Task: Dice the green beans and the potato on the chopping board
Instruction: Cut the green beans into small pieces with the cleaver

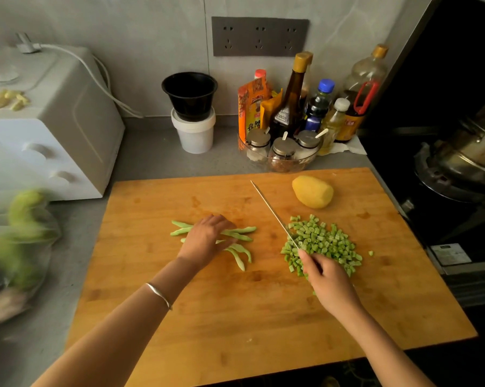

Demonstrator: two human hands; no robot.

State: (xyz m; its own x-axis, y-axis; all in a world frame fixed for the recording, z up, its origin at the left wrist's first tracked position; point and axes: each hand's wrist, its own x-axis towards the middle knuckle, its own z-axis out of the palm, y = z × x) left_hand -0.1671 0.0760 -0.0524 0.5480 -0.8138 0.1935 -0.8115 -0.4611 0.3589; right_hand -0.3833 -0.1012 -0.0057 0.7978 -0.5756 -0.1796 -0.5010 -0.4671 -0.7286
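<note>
Head view: whole green beans (242, 230) lie splayed at centre of the chopping board (235, 308), under the left hand (207, 238), whose fingers lie near-straight over them, pressing rather than gripping. To the right is a heap of diced beans (323, 241); the peeled potato (313, 191) sits uncut behind it, near the far edge. The right hand (330, 283) is wrapped round the handle of the knife (272, 212), blade btwn heap and whole beans, tip pointing away. Risks (judged): beans cross at angles, so a cut now would give uneven pieces; flat, untucked fingertips are exposed to the blade; the blade, at the heap's edge, may scatter dice; the round potato could rock w/o a flat face. Containers: black bowl (189, 93) sits on white tub (195, 135), nothing seen inside; glass bowl (286, 166) holds three lidded shakers w/ spoons; blurred plastic bag (20, 241) at left holds green veg; lidded pot (473, 152) on hob, contents hidden.
</note>
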